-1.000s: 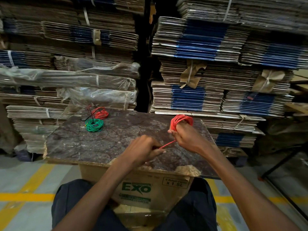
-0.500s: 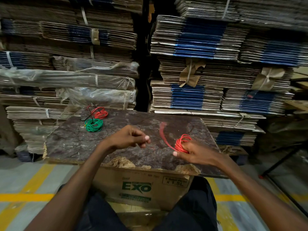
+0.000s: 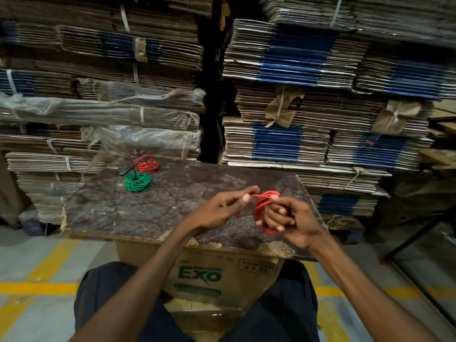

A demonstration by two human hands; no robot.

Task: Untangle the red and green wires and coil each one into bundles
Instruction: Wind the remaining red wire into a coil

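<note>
fig. head view, wire coiling in progress. the right hand [image 3: 293, 219] is gripping a coil of thin red plastic-coated wire [image 3: 262, 211], w/ the loops passing round its curled fingers and standing roughly upright above the near right part of the dark mottled board [image 3: 172, 208]. the left hand [image 3: 223, 208] is pinching the free end of the same red wire betw. thumb and forefinger, just beside the coil; a short tail is dangling below the pinch. the board is resting on a brown cardboard box w/ green "exo" print [image 3: 199, 275].

at the far left corner of the board, well apart from the hands, a finished green wire bundle [image 3: 137, 182] is lying flat, w/ a second red wire bundle [image 3: 147, 164] just behind it and thin dark strands beside them. stacks of flattened corrugated cardboard [image 3: 283, 70] are filling the background.

step in hand (judged): binding the tail round the coil. technique: keeping the right-hand grip firm so loops are not springing apart; keeping the tail taut while passing it thru or round the bundle; wrapping snugly, not kinking the wire.
</note>
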